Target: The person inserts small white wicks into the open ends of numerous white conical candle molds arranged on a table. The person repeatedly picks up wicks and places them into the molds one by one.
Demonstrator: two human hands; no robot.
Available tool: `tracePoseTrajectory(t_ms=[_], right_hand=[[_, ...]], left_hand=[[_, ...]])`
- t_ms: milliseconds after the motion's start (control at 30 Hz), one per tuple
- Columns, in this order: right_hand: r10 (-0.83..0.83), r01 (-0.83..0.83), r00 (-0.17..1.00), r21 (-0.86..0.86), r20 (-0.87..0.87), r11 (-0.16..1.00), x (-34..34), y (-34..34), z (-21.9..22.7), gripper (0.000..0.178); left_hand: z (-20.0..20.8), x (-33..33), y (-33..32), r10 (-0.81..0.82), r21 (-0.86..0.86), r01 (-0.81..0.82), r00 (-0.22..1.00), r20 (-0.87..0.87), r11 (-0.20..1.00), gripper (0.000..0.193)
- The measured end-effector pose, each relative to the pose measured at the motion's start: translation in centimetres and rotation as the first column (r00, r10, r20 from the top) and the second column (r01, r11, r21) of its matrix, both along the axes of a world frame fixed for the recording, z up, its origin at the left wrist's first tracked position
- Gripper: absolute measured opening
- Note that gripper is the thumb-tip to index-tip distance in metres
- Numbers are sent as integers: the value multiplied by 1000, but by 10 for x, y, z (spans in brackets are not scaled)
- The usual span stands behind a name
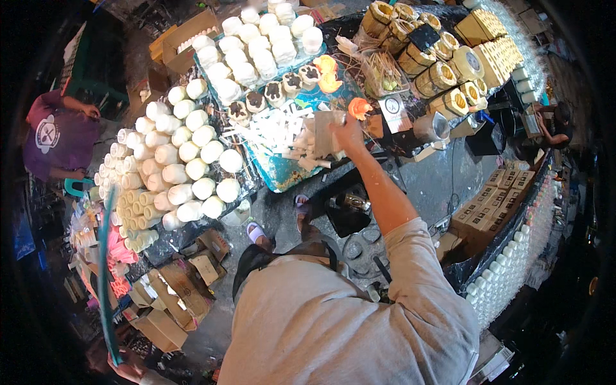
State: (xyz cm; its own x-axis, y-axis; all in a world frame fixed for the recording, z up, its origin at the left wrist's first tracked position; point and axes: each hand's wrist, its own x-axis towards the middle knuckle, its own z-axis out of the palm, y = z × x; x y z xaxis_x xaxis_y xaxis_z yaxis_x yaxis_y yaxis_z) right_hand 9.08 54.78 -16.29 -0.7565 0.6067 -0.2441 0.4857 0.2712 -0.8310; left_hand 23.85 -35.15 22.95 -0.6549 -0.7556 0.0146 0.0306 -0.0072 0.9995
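My right hand (348,136) reaches over a teal tray (276,183), fingers closed at an orange flower-shaped piece (359,108). Beside the thumb is a flat brown cardboard piece (328,133); whether the hand touches it is unclear. Two similar orange pieces (327,74) lie farther back. White sticks and short stubs (282,128) cover much of the tray. Behind them stand several pale cups with dark tops (274,93). Far out at the lower left, my left hand (130,367) grips the low end of a long teal strip (104,276), which rises upright.
Rows of cream jar-shaped pieces (192,151) fill the left bench, and stacked white ones (256,48) the back. Yellow faceted pieces (436,77) stand back right. Cardboard boxes (497,199) line the right side. One person (61,131) is at left, another (558,128) at right.
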Motion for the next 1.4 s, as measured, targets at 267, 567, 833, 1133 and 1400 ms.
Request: tracePoseTrajectory(t_ms=[267, 567, 833, 1133, 1400], right_hand=[[-77, 71, 997, 401, -3, 913, 19, 5, 8, 62], [-306, 307, 950, -6, 54, 952, 161, -92, -20, 41], [-168, 298, 783, -125, 599, 946, 299, -273, -102, 25], [-134, 641, 544, -307, 828, 703, 376, -411, -87, 20], [100, -521, 785, 564, 611, 641, 334, -349, -123, 20]], left_hand=[[-78, -82, -169, 144, -915, 2, 987, 65, 403, 38], [-37, -234, -258, 452, 39, -498, 748, -486, 866, 38], [-37, -349, -356, 449, 196, -422, 664, -597, 885, 40], [-27, -483, -394, 770, 803, -162, 443, -460, 573, 35], [-41, -543, -358, 271, 275, -102, 669, -693, 956, 58]])
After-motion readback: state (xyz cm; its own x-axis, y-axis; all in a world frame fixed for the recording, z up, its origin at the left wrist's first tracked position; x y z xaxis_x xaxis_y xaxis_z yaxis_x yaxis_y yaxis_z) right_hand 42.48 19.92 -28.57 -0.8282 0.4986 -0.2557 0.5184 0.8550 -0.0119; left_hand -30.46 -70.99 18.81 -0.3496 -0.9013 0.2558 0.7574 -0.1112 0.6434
